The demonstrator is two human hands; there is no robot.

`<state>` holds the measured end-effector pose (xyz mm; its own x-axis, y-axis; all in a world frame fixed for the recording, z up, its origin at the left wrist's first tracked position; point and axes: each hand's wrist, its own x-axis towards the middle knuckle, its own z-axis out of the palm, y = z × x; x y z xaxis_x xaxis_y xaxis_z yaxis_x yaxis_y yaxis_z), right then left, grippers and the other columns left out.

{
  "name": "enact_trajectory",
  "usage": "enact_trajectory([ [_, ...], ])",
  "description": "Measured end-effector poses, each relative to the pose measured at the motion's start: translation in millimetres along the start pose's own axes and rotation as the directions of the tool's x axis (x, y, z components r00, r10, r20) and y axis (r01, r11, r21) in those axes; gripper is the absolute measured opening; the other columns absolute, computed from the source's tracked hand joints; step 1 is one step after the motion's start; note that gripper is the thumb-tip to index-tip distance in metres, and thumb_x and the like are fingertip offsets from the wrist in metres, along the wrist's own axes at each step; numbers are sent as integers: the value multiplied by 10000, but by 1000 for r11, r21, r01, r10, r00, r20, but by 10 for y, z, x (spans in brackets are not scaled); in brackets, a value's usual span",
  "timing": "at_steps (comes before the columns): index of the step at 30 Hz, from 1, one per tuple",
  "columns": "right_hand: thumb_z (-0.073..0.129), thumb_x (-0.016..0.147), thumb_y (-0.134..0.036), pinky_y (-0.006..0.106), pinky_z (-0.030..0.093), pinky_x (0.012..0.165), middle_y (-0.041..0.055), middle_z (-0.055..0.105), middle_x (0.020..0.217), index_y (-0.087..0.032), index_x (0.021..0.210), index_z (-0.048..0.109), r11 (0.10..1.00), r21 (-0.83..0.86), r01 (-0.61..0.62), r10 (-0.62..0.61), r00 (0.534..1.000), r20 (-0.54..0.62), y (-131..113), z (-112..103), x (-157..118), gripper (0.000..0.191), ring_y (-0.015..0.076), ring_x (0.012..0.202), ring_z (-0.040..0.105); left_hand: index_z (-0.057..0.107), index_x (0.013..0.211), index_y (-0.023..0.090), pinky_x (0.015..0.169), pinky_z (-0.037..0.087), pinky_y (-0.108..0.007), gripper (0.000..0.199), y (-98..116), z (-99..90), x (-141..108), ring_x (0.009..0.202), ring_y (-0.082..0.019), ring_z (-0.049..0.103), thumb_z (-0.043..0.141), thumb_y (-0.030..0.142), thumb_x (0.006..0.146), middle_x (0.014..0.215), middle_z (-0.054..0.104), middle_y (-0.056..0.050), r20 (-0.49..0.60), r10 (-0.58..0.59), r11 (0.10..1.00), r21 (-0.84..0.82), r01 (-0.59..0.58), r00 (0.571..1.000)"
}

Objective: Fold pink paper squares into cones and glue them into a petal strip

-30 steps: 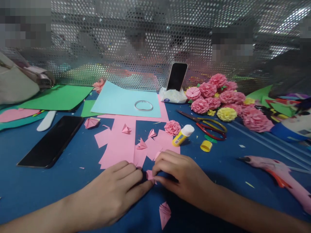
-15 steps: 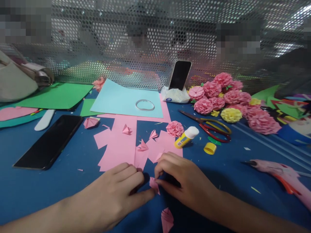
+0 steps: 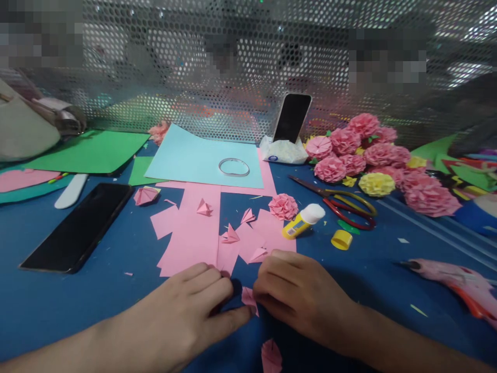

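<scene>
A small folded piece of pink paper (image 3: 247,296) is between my hands, near the table's front. My left hand (image 3: 194,311) has curled fingers, with its thumb tip pressing the lower edge of this piece. My right hand (image 3: 301,295) is closed at the paper's right side, fingers bent over and fingertips mostly hidden. Closer to me lies another folded pink petal (image 3: 271,356). Beyond the hands are several small pink folded pieces (image 3: 230,234) on pink paper sheets (image 3: 198,233). A glue stick (image 3: 303,223) with a white end lies past my right hand, beside a pink paper flower (image 3: 283,206).
Scissors (image 3: 349,204), a yellow cap (image 3: 341,239) and a pink glue gun (image 3: 450,277) lie right. Paper flowers (image 3: 361,147) are heaped behind. A phone (image 3: 79,228) lies left; another phone (image 3: 292,118) leans on a tissue pack (image 3: 283,151). A bracelet (image 3: 234,167) rests on blue paper (image 3: 190,155).
My right hand's fingers have curled in further and its thumb is tucked away. The left hand stays at the paper. The whole view has shifted slightly.
</scene>
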<state>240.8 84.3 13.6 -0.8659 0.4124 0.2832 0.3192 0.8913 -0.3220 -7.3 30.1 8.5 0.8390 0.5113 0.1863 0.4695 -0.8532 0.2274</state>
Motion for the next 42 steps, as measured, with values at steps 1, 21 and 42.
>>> enact_trajectory([
  [1, 507, 1006, -192, 304, 364, 679, 22, 585, 810, -153, 851, 609, 998, -41, 37, -38, 999, -11, 6, -3, -5, 190, 167, 737, 469, 492, 1375, 154, 685, 389, -351, 391, 0, 3, -1, 796, -234, 447, 382, 115, 1002, 918, 507, -78, 4, -1, 1000, 2, 1, 1000],
  [21, 584, 979, -180, 300, 387, 630, 3, 663, 743, -145, 917, 692, 973, -131, 189, -204, 973, -113, 4, -20, -40, 130, 143, 681, 529, 490, 1380, 143, 711, 406, -359, 393, 0, 4, -7, 811, -236, 451, 402, 123, 998, 926, 508, -81, -3, 6, 1000, 0, -6, 1000],
  [42, 501, 1028, -261, 281, 315, 598, -5, 601, 732, -174, 787, 649, 997, 54, -56, 56, 998, -2, -35, -20, -64, 296, 123, 644, 501, 501, 1370, 172, 696, 398, -334, 384, -2, 15, -2, 790, -219, 458, 416, 124, 999, 896, 506, -61, -27, -9, 1000, 7, 9, 1000],
])
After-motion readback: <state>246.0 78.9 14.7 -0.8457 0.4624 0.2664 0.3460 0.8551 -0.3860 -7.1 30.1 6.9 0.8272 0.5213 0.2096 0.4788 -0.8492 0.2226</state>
